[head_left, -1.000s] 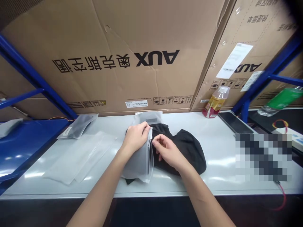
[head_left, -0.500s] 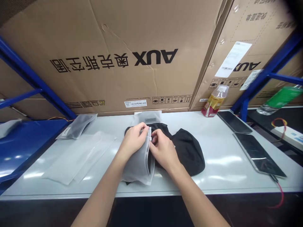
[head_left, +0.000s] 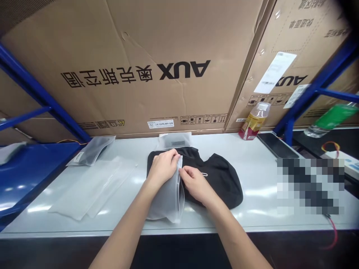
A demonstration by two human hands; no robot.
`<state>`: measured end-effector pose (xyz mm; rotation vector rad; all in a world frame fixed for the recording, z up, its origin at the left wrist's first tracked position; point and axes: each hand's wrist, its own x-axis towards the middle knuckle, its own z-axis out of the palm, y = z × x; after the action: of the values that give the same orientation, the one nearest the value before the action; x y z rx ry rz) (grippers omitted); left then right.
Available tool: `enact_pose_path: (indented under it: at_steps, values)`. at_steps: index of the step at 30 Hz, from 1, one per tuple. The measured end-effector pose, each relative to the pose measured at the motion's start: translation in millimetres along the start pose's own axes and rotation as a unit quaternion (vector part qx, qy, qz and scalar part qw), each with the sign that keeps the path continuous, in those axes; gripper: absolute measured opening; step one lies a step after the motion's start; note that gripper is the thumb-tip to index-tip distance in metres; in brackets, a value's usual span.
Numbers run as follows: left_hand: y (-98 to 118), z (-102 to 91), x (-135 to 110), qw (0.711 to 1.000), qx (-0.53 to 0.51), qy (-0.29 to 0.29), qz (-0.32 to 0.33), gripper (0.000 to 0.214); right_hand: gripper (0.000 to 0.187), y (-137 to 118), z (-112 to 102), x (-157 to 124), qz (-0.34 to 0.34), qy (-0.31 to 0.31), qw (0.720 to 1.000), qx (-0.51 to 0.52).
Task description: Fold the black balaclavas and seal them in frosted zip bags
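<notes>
A frosted zip bag [head_left: 164, 201] stands tilted on the table, its opening edge facing right. My left hand [head_left: 165, 164] is closed on the bag's upper corner. Lower along the same edge, my right hand [head_left: 195, 184] pinches the zip strip; whether the slider lies between its fingertips is hidden. Beneath and behind the bag lies a black cloth item [head_left: 221, 179], spread flat, with a small white mark beside my right hand. Its left part is covered by the bag and my left hand.
Flat frosted bags [head_left: 81, 190] lie at the left, near a filled bag [head_left: 94, 149]. Another labelled bag [head_left: 175, 140] lies behind the cloth. A drink bottle [head_left: 254, 121] and a phone [head_left: 277, 145] are at the right. Large cartons [head_left: 140, 33] stand behind, between blue posts [head_left: 325, 78].
My right hand has moved slightly down along the bag's edge. My left hand and the bag have shifted a little right, and the white mark on the cloth shows more.
</notes>
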<state>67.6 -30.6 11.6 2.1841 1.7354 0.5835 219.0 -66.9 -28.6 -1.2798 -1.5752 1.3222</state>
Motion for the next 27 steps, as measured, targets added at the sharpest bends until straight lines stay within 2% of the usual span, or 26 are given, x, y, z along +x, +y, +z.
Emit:
enact_pose_path:
  at_steps: [6, 9, 12, 14, 17, 22, 24, 27]
  values:
    - [6.3, -5.0, 3.4, 1.0, 0.007, -0.01, 0.011, 0.027, 0.036, -2.2, -4.9, -4.2, 0.047, -0.027, 0.998, 0.02]
    - [6.1, -7.8, -12.9, 0.999, 0.008, -0.023, 0.026, 0.035, 0.035, 0.8, -10.9, -2.5, 0.033, 0.002, 0.999, -0.001]
    - [-0.6, -4.2, -36.7, 0.997, 0.011, -0.074, 0.03, 0.052, 0.035, 5.8, -14.7, -2.9, 0.02, 0.024, 0.999, -0.035]
    - [-6.7, 1.0, -48.3, 0.994, 0.015, -0.102, 0.021, 0.057, 0.035, 8.1, -16.2, -3.3, 0.018, 0.022, 0.998, -0.056]
    - [-13.3, 8.1, -54.7, 0.993, 0.017, -0.114, 0.007, 0.06, 0.036, 9.6, -18.3, -2.0, 0.019, 0.001, 0.997, -0.075]
    - [-14.9, 6.4, -43.3, 0.996, 0.014, -0.088, -0.005, 0.06, 0.036, 11.0, -23.1, 2.4, 0.016, -0.05, 0.996, -0.067]
    - [-15.0, 2.3, -30.5, 0.997, 0.006, -0.079, 0.005, 0.057, 0.037, 10.7, -24.4, 2.7, 0.013, -0.061, 0.996, -0.057]
    - [-14.9, -1.2, -5.8, 0.997, -0.006, -0.075, 0.033, 0.04, 0.04, 9.0, -24.3, 1.5, 0.005, -0.073, 0.996, -0.04]
